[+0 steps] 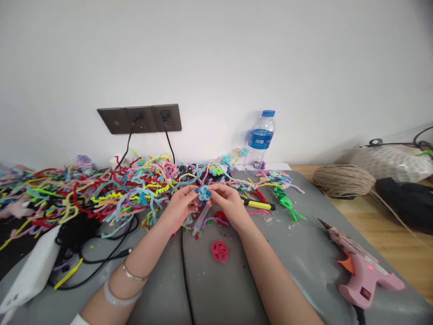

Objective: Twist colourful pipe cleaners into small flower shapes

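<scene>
Both my hands meet over the grey table (304,253), pinching a small blue pipe-cleaner flower (204,193) between their fingertips. My left hand (181,206) grips it from the left, my right hand (230,204) from the right. A red pipe-cleaner flower (219,251) lies flat on the table just below my right wrist. A big tangle of coloured pipe cleaners (101,189) spreads to the left and behind my hands.
A pink glue gun (360,271) lies at the right front. A yellow-black cutter (259,204), green twisted stems (286,203), a water bottle (260,140), a twine ball (343,179), wall sockets (140,118) with black cables, and a white box (32,271) surround the spot.
</scene>
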Motion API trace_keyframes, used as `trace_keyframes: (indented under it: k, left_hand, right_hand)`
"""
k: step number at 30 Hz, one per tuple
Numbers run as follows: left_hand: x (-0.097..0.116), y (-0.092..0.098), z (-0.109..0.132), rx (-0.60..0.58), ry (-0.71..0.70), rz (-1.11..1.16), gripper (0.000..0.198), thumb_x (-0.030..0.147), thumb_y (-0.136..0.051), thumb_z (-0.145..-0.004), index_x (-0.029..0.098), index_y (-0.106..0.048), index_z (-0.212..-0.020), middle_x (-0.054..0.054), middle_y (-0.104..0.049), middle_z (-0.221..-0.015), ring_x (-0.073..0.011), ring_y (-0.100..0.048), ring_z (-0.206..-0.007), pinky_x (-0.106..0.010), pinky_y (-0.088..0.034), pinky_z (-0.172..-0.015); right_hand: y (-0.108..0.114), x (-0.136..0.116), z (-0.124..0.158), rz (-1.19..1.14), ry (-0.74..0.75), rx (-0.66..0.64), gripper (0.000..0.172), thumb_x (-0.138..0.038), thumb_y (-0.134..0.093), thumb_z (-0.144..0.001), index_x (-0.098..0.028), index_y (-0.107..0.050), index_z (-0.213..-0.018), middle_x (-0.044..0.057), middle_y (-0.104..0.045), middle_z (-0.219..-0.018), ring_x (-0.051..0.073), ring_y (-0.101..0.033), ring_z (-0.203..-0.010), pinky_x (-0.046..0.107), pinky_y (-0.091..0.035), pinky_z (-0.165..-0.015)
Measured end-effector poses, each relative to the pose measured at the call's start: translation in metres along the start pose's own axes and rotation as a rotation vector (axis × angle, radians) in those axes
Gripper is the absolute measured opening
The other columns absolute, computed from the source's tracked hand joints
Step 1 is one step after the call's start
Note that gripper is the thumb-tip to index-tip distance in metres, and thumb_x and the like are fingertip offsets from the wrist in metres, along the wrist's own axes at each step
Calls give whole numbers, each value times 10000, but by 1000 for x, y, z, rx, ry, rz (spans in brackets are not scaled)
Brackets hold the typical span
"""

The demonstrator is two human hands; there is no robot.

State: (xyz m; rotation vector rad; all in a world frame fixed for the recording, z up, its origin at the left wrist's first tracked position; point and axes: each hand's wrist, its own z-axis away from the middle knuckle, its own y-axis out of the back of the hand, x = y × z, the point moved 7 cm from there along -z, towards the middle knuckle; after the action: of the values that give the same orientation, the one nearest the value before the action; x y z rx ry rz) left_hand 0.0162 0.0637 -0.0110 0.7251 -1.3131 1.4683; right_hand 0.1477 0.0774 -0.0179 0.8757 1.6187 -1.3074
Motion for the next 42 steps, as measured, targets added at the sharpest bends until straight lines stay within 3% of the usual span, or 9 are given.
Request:
trace_keyframes:
  k: [6, 13, 17, 20, 24, 30, 36, 42]
  left_hand:
    - [3, 4, 1, 49, -117, -87, 326, 411, -808, -648, 179, -622, -783, 37, -575, -615, -81, -550, -555, -168, -394, -487]
    - [9, 1, 2, 22, -157, -234, 310, 412, -774, -690, 187, -642, -858, 12, -614, -705, -115, -589, -618, -181, -431, -496]
    - [21, 1, 3, 20, -307, -378, 252, 400, -731, -737, 185, -665, -852, 0, -613, -724, -127, -570, -634, -201, -449, -512]
    - [21, 3, 1, 16, -324, -414, 230, 390, -721, -744, 178, -660, -809, 11, -591, -660, -115, -524, -571, -204, -421, -496]
    - [16, 7, -2, 18, -302, -399, 218, 372, -732, -730, 170, -668, -783, 19, -577, -617, -100, -489, -537, -201, -395, -498]
    - [11, 5, -1, -1, -200, -221, 233, 393, -725, -734, 189, -701, -845, 0, -615, -679, -124, -549, -599, -207, -414, -516]
    - [23, -2, 6, -24, -341, -373, 171, 338, -713, -766, 190, -692, -850, -14, -631, -774, -127, -565, -645, -211, -452, -551]
    - [31, -3, 9, 2, -442, -339, 220, 260, -766, -695, 187, -653, -869, -42, -638, -930, -167, -613, -852, -222, -512, -663]
  right_hand:
    - [2, 1, 0, -35, -19, 50, 350, -518, -755, -713, -203, -695, -855, -5, -685, -682, 137, -634, -578, 266, -534, -575]
    - [1, 1, 0, 40, -8, 37, 316, -465, -804, -670, -198, -683, -790, -21, -654, -636, 128, -604, -551, 264, -520, -560]
    - [1, 0, 0, 101, -3, 31, 326, -471, -810, -653, -196, -697, -785, -16, -650, -626, 129, -591, -535, 265, -499, -543]
    - [0, 0, 0, 100, 4, 25, 321, -475, -804, -659, -198, -685, -770, -19, -641, -621, 132, -592, -535, 270, -500, -548]
    - [0, 1, 0, 50, 0, 37, 315, -464, -811, -657, -201, -677, -769, -23, -640, -646, 123, -582, -527, 269, -504, -553]
    - [-2, -1, 1, -12, -1, 24, 319, -471, -792, -688, -212, -694, -845, -7, -675, -704, 139, -605, -585, 279, -529, -584]
    - [-2, -7, 3, -13, 68, 47, 246, -417, -794, -703, -227, -720, -842, 12, -700, -820, 155, -645, -714, 285, -562, -677]
    - [-3, -5, 4, -44, 51, 64, 247, -397, -797, -698, -231, -748, -874, 24, -730, -858, 173, -666, -773, 321, -564, -764]
